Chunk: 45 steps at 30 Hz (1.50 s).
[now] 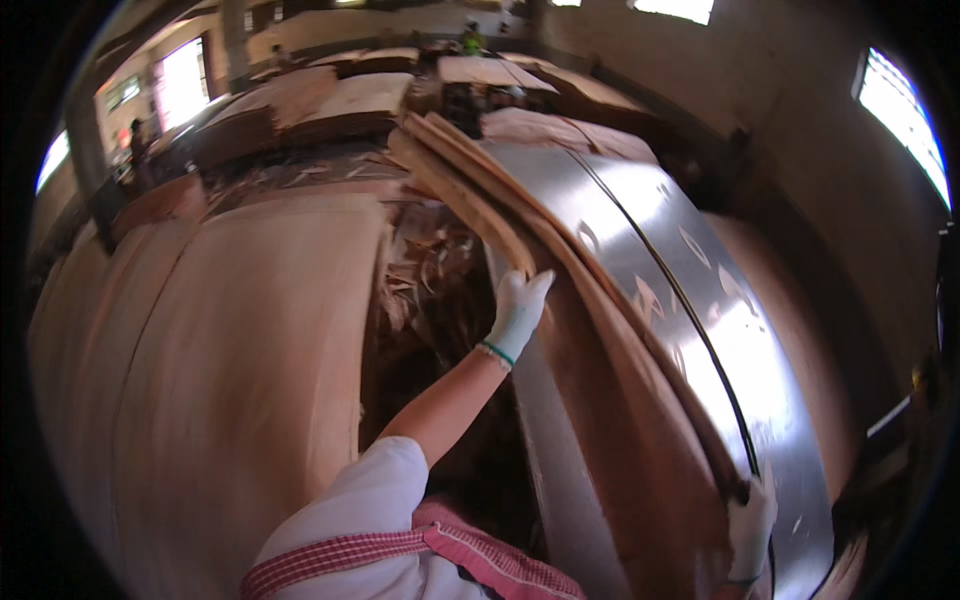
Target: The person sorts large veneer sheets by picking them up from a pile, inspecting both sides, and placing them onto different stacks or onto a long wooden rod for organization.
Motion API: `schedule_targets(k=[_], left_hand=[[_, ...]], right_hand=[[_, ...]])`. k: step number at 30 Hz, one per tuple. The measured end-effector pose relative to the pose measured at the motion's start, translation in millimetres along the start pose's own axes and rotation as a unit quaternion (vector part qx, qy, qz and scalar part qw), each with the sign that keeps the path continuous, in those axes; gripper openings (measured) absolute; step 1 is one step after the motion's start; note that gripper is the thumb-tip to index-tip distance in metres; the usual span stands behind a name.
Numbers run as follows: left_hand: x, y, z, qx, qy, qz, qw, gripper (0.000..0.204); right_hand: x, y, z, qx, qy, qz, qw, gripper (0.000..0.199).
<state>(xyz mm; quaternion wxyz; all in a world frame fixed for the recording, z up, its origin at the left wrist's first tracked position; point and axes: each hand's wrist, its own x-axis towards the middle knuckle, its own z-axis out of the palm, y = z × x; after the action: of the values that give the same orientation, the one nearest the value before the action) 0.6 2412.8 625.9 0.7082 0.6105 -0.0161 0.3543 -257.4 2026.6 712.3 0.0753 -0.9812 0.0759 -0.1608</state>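
A long brown wood veneer sheet (640, 400), with its edges curled, lies across a shiny metal-topped table (790, 440). My left hand (519, 308), in a white knit glove with a green cuff, is closed on the sheet's left curled edge about midway along. At the sheet's near end on the right, my right hand (752, 528), also in a white glove, is closed at its other edge. That hand is partly blurred, and its fingertips are partly hidden. Small leaf-shaped veneer scraps (648, 297) lie on the metal beside a dark strip (680, 290) running lengthwise.
To my left stands a wide stack of pale veneer sheets (250, 330). Torn veneer scraps (425, 270) fill the gap between it and the table. More veneer stacks (355, 98) stand farther back, where a person in green (473, 40) is visible. A wall (800, 150) rises at right.
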Motion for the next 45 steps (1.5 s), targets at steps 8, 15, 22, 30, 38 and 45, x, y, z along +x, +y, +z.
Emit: schedule_targets(k=[8,15,22,30,38,45], left_hand=[[6.7,-187.8,93.4,0.127,-0.195,-0.329,0.915,0.035],[-23.1,-275.1,64.5,-0.023,-0.244,-0.411,0.878,0.038],[26.1,-264.3,45.3,0.102,-0.286,-0.473,0.827,0.045],[75.9,-275.9,89.6,0.067,-0.322,-0.397,0.857,0.049],[266.6,-380.2,81.2,0.056,-0.299,-0.402,0.864,0.068],[246.6,-428.8,-22.1,0.08,-0.203,-0.461,0.86,0.069]], right_hand=[[-37.4,137.5,55.5,0.119,0.176,0.278,0.937,0.027],[-274.9,151.8,172.0,0.092,0.253,0.71,0.651,0.05],[-205.6,154.6,228.3,0.423,0.448,0.676,0.404,0.035],[-129.9,195.4,151.2,0.129,0.47,0.684,0.542,0.043],[-61.9,-15.6,254.9,0.341,0.469,0.613,0.536,0.044],[-83.1,-59.2,212.3,0.481,-0.062,0.571,0.662,0.038]])
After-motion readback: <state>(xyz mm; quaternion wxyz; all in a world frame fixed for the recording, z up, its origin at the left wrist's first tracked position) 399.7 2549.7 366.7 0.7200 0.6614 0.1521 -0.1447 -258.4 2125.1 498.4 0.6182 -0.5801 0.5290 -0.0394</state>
